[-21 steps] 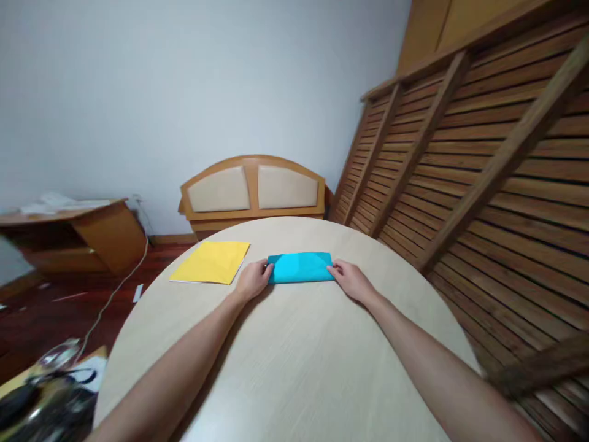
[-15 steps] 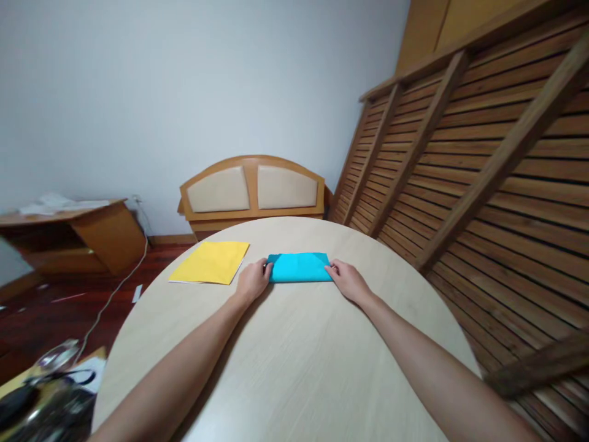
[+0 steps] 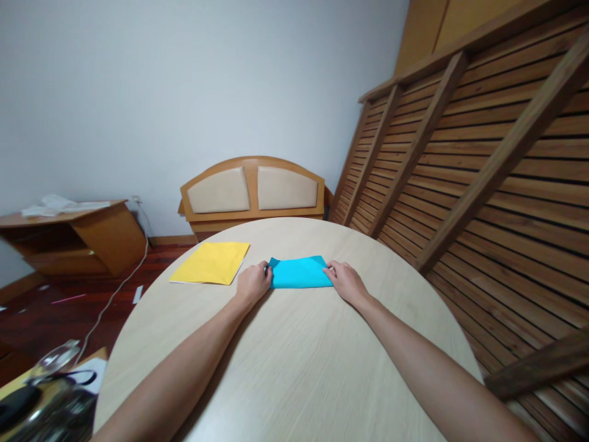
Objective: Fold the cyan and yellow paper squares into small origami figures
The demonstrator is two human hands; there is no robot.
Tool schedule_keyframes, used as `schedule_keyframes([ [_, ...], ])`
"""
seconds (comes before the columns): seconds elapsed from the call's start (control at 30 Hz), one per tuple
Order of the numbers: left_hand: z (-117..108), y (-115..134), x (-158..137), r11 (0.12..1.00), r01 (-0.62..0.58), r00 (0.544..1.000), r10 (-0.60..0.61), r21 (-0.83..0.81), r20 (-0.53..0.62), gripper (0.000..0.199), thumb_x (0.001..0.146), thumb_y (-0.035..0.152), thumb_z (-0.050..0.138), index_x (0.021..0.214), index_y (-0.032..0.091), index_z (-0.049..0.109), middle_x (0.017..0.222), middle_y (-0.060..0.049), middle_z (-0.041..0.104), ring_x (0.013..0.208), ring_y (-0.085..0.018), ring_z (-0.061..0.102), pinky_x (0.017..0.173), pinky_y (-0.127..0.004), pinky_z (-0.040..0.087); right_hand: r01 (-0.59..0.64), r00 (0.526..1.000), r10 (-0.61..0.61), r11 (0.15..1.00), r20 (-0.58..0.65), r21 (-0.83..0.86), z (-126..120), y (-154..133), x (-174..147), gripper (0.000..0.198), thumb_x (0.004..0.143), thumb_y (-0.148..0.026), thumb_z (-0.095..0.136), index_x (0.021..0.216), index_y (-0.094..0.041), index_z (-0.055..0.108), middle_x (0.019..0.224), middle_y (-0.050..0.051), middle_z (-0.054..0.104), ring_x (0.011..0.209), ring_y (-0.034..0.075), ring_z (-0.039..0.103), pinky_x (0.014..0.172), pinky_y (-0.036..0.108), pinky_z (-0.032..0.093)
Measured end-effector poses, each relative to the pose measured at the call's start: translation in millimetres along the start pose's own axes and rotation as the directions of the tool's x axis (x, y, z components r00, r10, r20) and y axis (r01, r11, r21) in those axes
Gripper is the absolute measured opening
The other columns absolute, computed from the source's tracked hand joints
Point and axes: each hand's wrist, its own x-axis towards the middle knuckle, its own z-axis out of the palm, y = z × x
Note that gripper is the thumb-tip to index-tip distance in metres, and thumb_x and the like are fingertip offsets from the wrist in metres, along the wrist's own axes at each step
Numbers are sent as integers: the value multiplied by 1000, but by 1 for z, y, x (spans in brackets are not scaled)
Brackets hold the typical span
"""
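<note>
A bright blue folded sheet of paper lies across the middle of the round table, with darker blue showing at its upper left corner. My left hand grips its left end, thumb on top and fingers curled. Its right end is pinched by my right hand, thumb against the fingers. To the left of my left hand, apart from it, a yellow sheet of paper with a white edge rests flat on the table. The fingers under the blue paper are hidden.
Behind the table stands a wooden headboard with cream panels. Slatted wood panels lean along the right side. At the left are a low desk with papers, a cable on the floor, and clutter beside the table.
The near edge of the blue paper has shifted slightly towards me, and its far edge now dips in the middle with corners raised. Both hands keep their hold; the yellow paper has not moved.
</note>
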Motion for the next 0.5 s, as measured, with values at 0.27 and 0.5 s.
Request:
schedule_keyframes([
  [0.27, 1, 1, -3, 1000, 18, 1000, -18, 3, -13, 39, 96, 40, 38, 125, 20, 56, 91, -13, 73, 85, -31, 70, 70, -38, 50, -8, 1000, 9, 999, 7, -44, -2, -1, -2, 23, 98, -34, 51, 105, -20, 68, 88, 6, 73, 92, 24, 60, 74, 30, 39],
  [0.5, 1, 4, -5, 933, -348, 920, 322, -92, -223, 42, 95, 32, 45, 132, 14, 55, 141, -15, 52, 129, -30, 49, 106, -43, 43, -6, 1000, 6, 999, 17, -47, -2, -1, -2, 23, 97, -33, 51, 105, -20, 68, 88, 6, 73, 92, 23, 61, 76, 30, 41],
])
